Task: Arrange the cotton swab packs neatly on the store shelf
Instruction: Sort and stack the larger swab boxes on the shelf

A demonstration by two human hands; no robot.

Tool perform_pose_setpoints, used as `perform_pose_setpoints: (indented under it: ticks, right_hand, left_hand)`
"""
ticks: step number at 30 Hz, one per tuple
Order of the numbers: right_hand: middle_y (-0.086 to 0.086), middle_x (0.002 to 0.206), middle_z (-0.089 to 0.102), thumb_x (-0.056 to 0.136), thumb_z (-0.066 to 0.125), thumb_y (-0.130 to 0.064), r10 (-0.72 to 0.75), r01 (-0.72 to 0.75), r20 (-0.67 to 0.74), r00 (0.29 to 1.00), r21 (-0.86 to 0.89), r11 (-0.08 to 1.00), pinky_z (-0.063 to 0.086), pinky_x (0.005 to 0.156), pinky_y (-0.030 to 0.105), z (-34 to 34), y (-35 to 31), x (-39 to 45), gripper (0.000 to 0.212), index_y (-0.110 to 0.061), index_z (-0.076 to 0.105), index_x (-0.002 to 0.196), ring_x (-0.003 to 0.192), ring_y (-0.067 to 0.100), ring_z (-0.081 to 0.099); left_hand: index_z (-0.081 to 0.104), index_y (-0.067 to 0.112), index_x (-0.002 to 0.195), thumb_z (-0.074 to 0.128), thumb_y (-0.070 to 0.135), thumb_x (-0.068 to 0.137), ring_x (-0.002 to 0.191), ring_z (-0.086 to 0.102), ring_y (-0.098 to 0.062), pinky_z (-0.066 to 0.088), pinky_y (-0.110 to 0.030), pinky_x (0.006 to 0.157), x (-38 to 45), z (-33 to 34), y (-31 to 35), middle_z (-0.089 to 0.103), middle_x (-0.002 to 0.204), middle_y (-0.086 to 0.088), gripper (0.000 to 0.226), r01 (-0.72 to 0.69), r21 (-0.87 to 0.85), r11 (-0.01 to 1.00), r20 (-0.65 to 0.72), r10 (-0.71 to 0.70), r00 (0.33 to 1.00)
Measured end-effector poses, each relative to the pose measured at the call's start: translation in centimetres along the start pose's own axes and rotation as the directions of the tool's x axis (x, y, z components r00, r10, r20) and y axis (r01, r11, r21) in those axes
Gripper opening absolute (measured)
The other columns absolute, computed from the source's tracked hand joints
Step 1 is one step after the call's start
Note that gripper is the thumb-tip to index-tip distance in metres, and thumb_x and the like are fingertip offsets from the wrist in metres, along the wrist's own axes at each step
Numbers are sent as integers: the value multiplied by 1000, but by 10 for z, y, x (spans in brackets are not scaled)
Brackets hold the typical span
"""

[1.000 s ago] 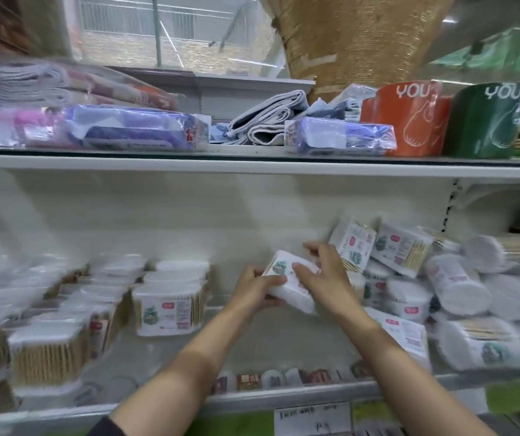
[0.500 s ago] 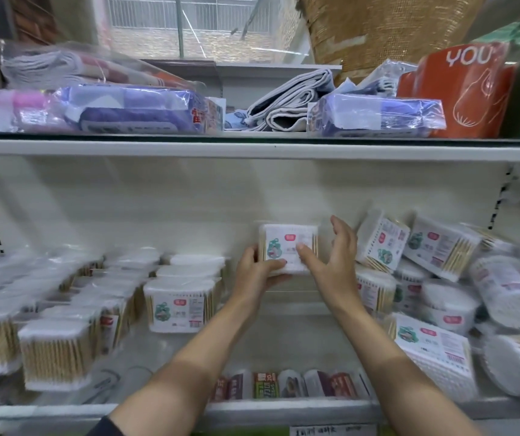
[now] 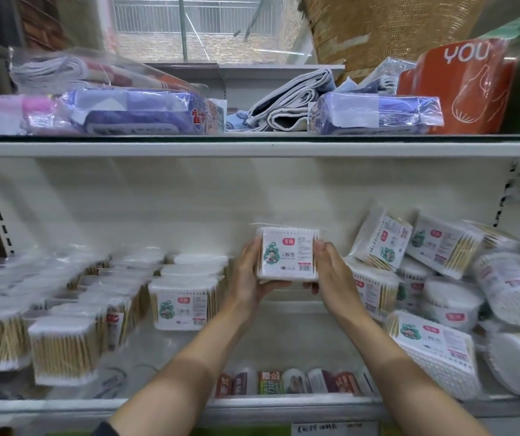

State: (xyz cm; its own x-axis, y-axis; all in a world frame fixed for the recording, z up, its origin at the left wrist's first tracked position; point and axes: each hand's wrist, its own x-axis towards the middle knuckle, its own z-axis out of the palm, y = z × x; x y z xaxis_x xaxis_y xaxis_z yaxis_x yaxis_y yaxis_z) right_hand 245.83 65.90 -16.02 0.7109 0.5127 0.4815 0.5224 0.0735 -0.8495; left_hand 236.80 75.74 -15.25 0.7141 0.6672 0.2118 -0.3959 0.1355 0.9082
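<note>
Both hands, left [image 3: 247, 280] and right [image 3: 334, 278], gripped one pack [image 3: 288, 253] upright, label forward. Best set square beside the neat row [image 3: 183, 302] at 8 o'clock.

The held cotton swab pack [image 3: 289, 253] is a square clear-wrapped block with a white front label bearing a red logo, a green cartoon figure and a barcode; it is upright, label facing the camera, raised above the shelf [image 3: 252, 401] in the gap between two groups of packs. To its left, the arranged packs [image 3: 183, 303] stand upright in straight rows running toward the back panel, wooden sticks visible through their sides. To its right, the loose packs [image 3: 416, 278] lie in a heap, tilted and overlapping, some round and some square.
</note>
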Motion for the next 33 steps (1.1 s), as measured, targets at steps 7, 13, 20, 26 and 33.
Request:
perform_pose_setpoints:
  ticks: [7,13,20,26,33]
  right_hand:
    - [4,71,59,100,28,-38,-67,66,-57,996,-23,998,39,43,13,-1,-5,-3,40,-7,52,92,47,1,53]
    - [3,69,59,101,27,-37,-57,53,-48,997,-77,996,37,41,12,-1,-4,-5,41,-8,54,94,45,0,54]
    - [10,80,62,93,24,-50,-32,30,-34,999,-53,998,48,52,24,-2,-7,-8,53,-6,53,96,59,8,57]
    - [2,61,54,100,32,-42,180,-190,66,981,204,960,31,35,17,-6,-14,-5,41,-12,60,92,40,6,45]
    - [3,47,45,93,36,-55,286,-480,440,851,433,763,20,30,12,-14,-22,-7,47,-17,64,92,32,7,34]
  left_hand:
    - [64,12,112,26,42,98,102,64,-30,51,-44,83,-4,6,1,71,103,-11,51,27,11,1000,46,-27,999]
    - [66,20,98,24,44,98,83,67,-19,49,-36,73,-4,4,0,74,86,0,48,20,31,999,73,-22,997]
    - [66,22,93,27,42,99,76,67,-12,46,-30,67,-2,2,0,74,80,5,44,4,42,999,77,-7,997]
    - [67,15,98,41,32,94,83,70,-13,51,-26,72,-3,-1,3,74,89,-1,31,-21,13,1000,94,19,995]
    - [63,14,97,48,44,82,76,60,-19,43,-29,64,0,-5,7,65,86,-7,37,36,-101,994,104,-25,994]
